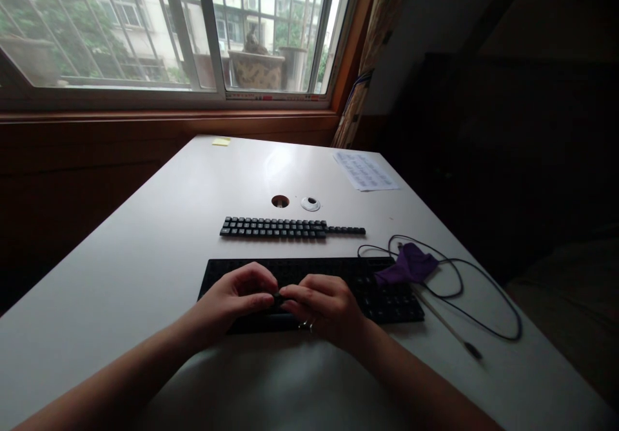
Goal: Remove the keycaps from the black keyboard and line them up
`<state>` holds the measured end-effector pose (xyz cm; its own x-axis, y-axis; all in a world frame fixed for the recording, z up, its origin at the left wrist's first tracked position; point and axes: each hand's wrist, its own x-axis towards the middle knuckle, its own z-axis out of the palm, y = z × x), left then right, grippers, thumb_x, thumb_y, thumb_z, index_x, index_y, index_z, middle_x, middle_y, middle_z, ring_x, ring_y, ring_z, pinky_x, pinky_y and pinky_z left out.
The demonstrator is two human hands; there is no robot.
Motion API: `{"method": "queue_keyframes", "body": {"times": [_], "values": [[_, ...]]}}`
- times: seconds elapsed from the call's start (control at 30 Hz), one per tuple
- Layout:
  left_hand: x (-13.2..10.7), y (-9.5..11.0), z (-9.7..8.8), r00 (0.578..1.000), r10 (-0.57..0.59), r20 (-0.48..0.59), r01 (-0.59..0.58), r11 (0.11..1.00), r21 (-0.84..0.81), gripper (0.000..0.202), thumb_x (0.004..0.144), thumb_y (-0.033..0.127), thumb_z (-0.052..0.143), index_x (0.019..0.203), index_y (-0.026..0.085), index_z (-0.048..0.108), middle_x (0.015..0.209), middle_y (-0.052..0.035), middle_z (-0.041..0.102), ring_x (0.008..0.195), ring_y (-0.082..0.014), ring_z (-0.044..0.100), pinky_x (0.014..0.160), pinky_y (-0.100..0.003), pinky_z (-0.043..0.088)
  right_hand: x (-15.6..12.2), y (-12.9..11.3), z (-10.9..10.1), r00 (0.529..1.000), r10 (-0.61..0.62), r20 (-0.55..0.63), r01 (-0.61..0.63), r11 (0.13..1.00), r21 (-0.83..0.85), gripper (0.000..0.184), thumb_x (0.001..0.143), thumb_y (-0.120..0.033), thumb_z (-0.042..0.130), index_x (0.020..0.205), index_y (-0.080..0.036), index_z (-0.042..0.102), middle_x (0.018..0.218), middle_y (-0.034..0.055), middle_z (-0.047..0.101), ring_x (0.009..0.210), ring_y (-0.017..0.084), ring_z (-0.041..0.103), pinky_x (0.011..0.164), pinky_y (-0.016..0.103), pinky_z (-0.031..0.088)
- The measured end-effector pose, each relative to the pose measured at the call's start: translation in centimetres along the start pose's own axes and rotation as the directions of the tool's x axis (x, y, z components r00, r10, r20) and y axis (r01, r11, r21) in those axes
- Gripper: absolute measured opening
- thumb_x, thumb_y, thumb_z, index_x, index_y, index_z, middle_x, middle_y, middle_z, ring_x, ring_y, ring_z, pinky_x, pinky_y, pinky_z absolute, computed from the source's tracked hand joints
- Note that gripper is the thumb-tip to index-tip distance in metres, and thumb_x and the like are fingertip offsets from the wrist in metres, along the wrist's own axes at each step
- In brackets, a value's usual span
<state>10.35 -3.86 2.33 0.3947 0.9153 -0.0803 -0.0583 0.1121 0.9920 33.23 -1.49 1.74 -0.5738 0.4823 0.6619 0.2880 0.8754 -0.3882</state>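
A black keyboard [290,266] lies in front of me, partly hidden under both hands. My left hand [239,295] and my right hand [326,305] meet above its middle, fingertips pinched together. Between them is a small dark piece [277,299] that looks like a keycap, mostly covered by the fingers. Something thin and silvery [306,324] shows at the right hand's lower fingers; whether it is a ring or a bit of wire I cannot make out. Behind the keyboard, loose black keycaps [273,228] stand in tidy rows, with a lower single row [346,230] extending right.
A purple cloth [409,264] lies over the keyboard's right end. Beside it are a looped black cable [498,299] and a thin brush [449,328]. Farther back on the white table [145,244] are a cable hole [280,202], its round cover [310,204], printed papers [366,171] and a yellow note [221,141].
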Motion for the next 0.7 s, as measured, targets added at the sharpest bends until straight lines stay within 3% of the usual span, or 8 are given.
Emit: {"method": "queue_keyframes", "body": {"times": [0.1, 0.17, 0.33, 0.5, 0.7], "values": [[-0.2, 0.6, -0.3, 0.999, 0.036, -0.040, -0.030, 0.989, 0.146, 0.014, 0.089, 0.029, 0.065, 0.098, 0.019, 0.065, 0.100, -0.0043, 0.061, 0.093, -0.0186, 0.059, 0.083, -0.031, 0.048, 0.2, 0.6, -1.1, 0.998, 0.058, -0.006, -0.058, 0.998, 0.005, 0.018, 0.089, -0.024, 0.066, 0.106, -0.019, 0.070, 0.075, 0.0019, 0.065, 0.064, 0.011, 0.059, 0.059, 0.023, 0.046], [-0.5, 1.1, -0.6, 0.991, 0.128, -0.047, -0.109, 0.951, 0.290, 0.011, 0.092, 0.026, 0.059, 0.099, 0.020, 0.064, 0.100, -0.0043, 0.060, 0.093, -0.0180, 0.058, 0.082, -0.031, 0.047, 0.3, 1.5, -2.3, 0.990, 0.143, -0.004, -0.143, 0.990, -0.016, 0.018, 0.090, -0.024, 0.065, 0.106, -0.020, 0.070, 0.080, 0.0024, 0.066, 0.068, 0.012, 0.060, 0.064, 0.023, 0.048], [-0.9, 1.0, -1.0, 0.925, 0.377, 0.040, -0.322, 0.726, 0.608, 0.022, 0.088, 0.009, 0.051, 0.104, 0.020, 0.062, 0.101, -0.0051, 0.057, 0.088, -0.0165, 0.057, 0.076, -0.030, 0.048, 0.4, 5.1, -5.8, 0.931, 0.360, -0.058, -0.365, 0.918, -0.156, 0.016, 0.089, -0.028, 0.065, 0.102, -0.022, 0.071, 0.079, 0.0009, 0.065, 0.070, 0.014, 0.060, 0.069, 0.026, 0.048], [-0.8, 0.2, -1.1, 0.896, 0.437, 0.083, -0.359, 0.600, 0.715, 0.033, 0.082, 0.000, 0.048, 0.105, 0.020, 0.061, 0.100, -0.0054, 0.056, 0.087, -0.0166, 0.057, 0.073, -0.029, 0.048, 0.4, 9.0, -7.4, 0.861, 0.508, 0.018, -0.487, 0.834, -0.257, 0.019, 0.086, -0.035, 0.064, 0.096, -0.021, 0.074, 0.080, 0.0022, 0.069, 0.071, 0.016, 0.062, 0.070, 0.028, 0.047], [-0.6, 0.0, -1.6, 0.891, 0.447, 0.087, -0.356, 0.565, 0.744, 0.036, 0.080, -0.001, 0.047, 0.106, 0.020, 0.060, 0.098, -0.0051, 0.057, 0.084, -0.0161, 0.057, 0.070, -0.028, 0.048, 0.2, 11.5, -7.2, 0.790, 0.601, 0.120, -0.534, 0.772, -0.344, 0.022, 0.085, -0.035, 0.062, 0.095, -0.020, 0.075, 0.086, 0.0040, 0.073, 0.074, 0.018, 0.064, 0.069, 0.027, 0.046]]}}
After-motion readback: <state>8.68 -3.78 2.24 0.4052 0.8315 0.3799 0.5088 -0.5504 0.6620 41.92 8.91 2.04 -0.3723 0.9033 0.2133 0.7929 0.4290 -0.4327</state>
